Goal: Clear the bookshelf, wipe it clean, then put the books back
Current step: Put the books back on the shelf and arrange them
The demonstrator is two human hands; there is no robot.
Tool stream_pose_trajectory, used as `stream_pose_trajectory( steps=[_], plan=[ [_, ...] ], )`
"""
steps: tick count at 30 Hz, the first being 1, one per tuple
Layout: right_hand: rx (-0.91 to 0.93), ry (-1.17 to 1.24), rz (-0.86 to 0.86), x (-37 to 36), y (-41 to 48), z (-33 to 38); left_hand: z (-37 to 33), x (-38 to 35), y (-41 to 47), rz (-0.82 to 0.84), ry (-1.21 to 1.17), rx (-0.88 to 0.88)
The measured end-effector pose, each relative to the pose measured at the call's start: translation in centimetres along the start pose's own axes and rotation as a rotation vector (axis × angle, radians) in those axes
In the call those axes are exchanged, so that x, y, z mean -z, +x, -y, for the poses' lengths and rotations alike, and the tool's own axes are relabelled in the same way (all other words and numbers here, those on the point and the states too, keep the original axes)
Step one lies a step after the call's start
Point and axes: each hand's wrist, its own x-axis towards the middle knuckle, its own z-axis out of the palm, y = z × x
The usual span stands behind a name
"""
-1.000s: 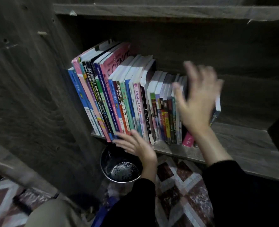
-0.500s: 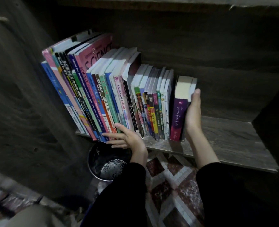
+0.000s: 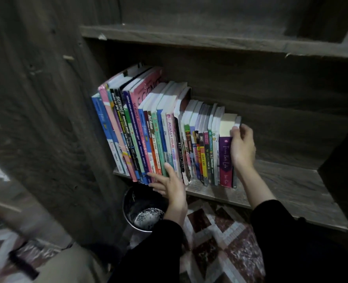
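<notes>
A row of books (image 3: 154, 131) stands on the grey wooden shelf board (image 3: 287, 186), packed against the left side panel. Tall textbooks lean at the left, smaller paperbacks stand at the right. The last two at the right end are a purple-spined book (image 3: 225, 160) and a thin dark one behind my fingers. My right hand (image 3: 242, 147) presses flat against that right end, fingers curled over the top edge. My left hand (image 3: 170, 183) rests open against the lower spines of the middle books, at the shelf's front edge.
The shelf board is bare to the right of the books, up to the dark right panel (image 3: 340, 170). Another shelf board (image 3: 209, 40) runs above. A round metal bin (image 3: 142, 209) stands on the patterned floor (image 3: 226, 242) under the shelf, just below my left hand.
My right hand brought the last books in and pushed them left against the row, closing the gap. My left hand stayed at the lower spines. The camera view shifted.
</notes>
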Motion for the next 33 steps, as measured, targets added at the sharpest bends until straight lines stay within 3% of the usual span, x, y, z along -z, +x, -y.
stream_pose_trajectory(
  steps=[2, 4, 7, 10, 12, 14, 17, 28, 33],
  plan=[
    [0.194, -0.189, -0.121, -0.6, -1.4, 1.7, -0.8, 1.3, -1.8, -0.022, 0.071, -0.248],
    [0.472, -0.239, -0.124, -1.6, -3.0, 3.7, -2.8, 2.9, -2.8, -0.118, 0.110, -0.659],
    [0.802, -0.250, 0.163, -3.2, -4.7, 6.1, -6.7, 4.6, -2.0, -0.199, 0.292, -1.151],
    [0.878, -0.390, 0.460, -4.1, -5.0, 7.6, -9.9, 5.5, 0.0, -0.192, 0.686, -1.397],
    [0.856, -0.482, 0.578, -4.1, -4.6, 7.5, -10.4, 6.4, 1.5, -0.117, 0.877, -1.415],
    [0.851, -0.509, 0.610, -3.9, -4.0, 7.1, -10.1, 7.3, 3.0, -0.059, 0.964, -1.325],
    [0.846, -0.552, 0.594, -3.9, -3.9, 6.7, -9.7, 8.0, 4.7, -0.039, 1.031, -1.237],
    [0.855, -0.505, 0.474, -4.8, -4.5, 6.3, -10.1, 7.7, 4.3, -0.107, 1.079, -1.226],
    [0.839, -0.431, 0.470, -4.5, -4.8, 6.5, -11.8, 6.8, 2.7, -0.050, 1.214, -1.405]
  ],
)
